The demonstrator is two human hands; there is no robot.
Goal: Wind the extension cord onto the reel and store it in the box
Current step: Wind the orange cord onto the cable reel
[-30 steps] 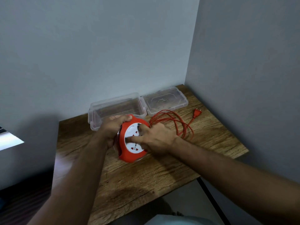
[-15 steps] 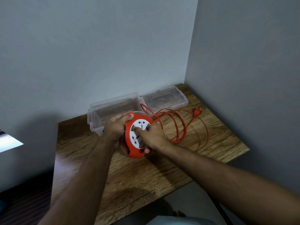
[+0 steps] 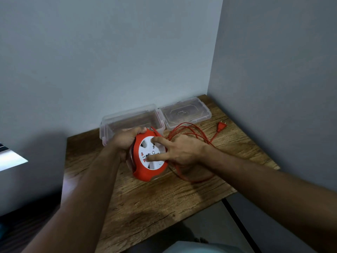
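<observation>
The left hand (image 3: 125, 141) grips the reel (image 3: 148, 157) at desk centre; the right hand (image 3: 182, 150), fingers spread, presses its white face, probably turning it. Loose cord (image 3: 191, 136) lies at 3 o'clock: wind steadily, keeping loops untangled.

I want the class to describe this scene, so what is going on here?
A person is winding an orange cord onto a red reel. The left hand grips the reel's rim; the right hand presses fingers on its white face. Much cord lies loose on the wooden table. The clear box behind stands open.
</observation>
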